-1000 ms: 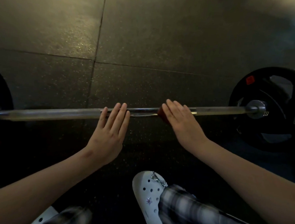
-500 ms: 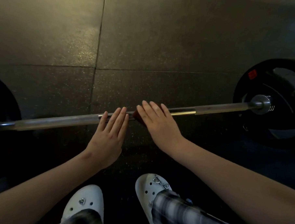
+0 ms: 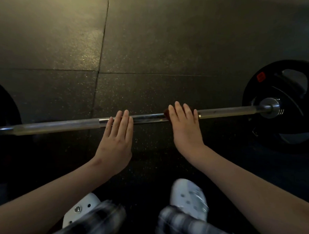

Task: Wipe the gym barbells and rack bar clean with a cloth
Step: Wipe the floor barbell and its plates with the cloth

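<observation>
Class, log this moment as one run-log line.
left hand: flat on long steel barbell bar | right hand: presses dark red cloth onto bar | stage: wiping mid-bar

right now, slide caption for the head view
Wiping a barbell: right hand presses a dark red cloth on the bar, left hand rests flat alongside.

Glossy metal barbell bar (image 3: 150, 117), matt black plate (image 3: 281, 104), speckled, seemingly rubber floor (image 3: 153, 46).

Speckled rubber floor (image 3: 171, 38) beneath plated barbell (image 3: 61, 126), white clogs (image 3: 189, 198)
</observation>
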